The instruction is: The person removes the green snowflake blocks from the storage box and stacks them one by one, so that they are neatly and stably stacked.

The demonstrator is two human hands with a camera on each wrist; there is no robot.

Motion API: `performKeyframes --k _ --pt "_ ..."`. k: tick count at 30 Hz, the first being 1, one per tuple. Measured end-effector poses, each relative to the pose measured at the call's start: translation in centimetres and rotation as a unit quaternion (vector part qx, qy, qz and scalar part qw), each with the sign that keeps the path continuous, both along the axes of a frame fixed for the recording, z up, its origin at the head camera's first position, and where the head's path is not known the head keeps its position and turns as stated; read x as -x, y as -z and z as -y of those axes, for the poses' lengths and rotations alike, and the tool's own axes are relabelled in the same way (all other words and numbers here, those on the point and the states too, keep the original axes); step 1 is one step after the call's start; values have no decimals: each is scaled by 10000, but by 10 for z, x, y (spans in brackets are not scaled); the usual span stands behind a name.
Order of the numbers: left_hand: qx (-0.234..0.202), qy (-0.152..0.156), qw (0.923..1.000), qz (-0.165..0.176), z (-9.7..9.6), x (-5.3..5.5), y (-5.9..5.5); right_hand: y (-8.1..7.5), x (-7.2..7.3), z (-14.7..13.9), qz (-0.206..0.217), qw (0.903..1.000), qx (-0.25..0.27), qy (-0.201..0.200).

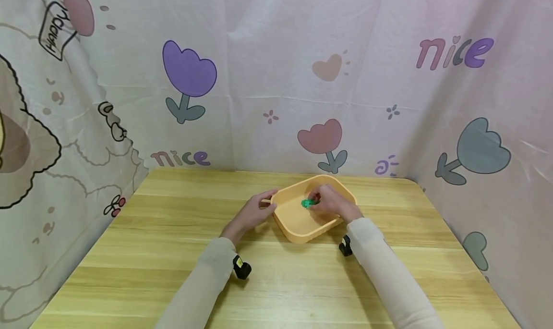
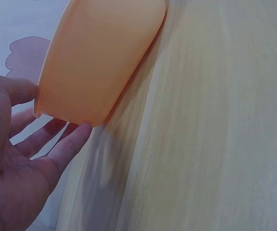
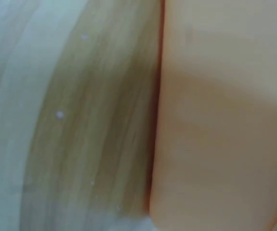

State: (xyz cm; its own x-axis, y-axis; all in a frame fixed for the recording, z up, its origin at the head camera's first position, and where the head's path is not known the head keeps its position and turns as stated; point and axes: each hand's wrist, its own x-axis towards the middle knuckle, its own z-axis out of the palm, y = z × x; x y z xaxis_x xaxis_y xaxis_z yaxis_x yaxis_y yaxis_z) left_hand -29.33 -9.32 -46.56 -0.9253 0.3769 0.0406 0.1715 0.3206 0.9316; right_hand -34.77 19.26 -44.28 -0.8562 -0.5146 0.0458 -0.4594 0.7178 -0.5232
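Note:
A light-orange plastic tray [image 1: 302, 218] with raised walls stands near the far side of the table. My left hand [image 1: 256, 209] grips its left end. In the left wrist view the thumb of that left hand [image 2: 28, 159] lies at the rim of the orange tray [image 2: 100, 57], with the fingers under the end. My right hand [image 1: 330, 199] reaches down into the tray, its fingertips around a small bright-green piece [image 1: 307, 203] with a bumpy outline. A bit of dark red shows by those fingers. The right wrist view holds only the tray's outer wall [image 3: 215, 144] and wood.
The wooden table [image 1: 281, 290] spreads out on all sides of the tray. A printed cloth [image 1: 259, 79] hangs behind the table and along both sides. Small black cameras [image 1: 242, 267] sit at both wrists, over light sleeves [image 1: 393, 276].

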Motion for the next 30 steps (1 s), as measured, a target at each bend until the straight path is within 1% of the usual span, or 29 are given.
performKeyframes --k 6,9,14,18,22,30 --pt "-7 -101 9999 70 0 -1 0 -7 -6 -5 -37 9992 367 -126" --pt "9 -142 9999 52 -1 -1 0 -11 -8 -9 2 9981 584 -218" --pt "20 -153 9999 63 -1 -2 -1 -19 -15 -15 -101 9968 734 -315" --pt "-4 -144 9999 82 -1 -2 -2 -28 -22 -21 -153 9968 736 -280" --pt "-39 -129 9999 38 -2 -2 -2 -36 -30 -27 -93 9974 688 -182" --pt "-64 -134 9999 86 -1 -3 -2 -46 -43 -42 -42 9982 596 75"
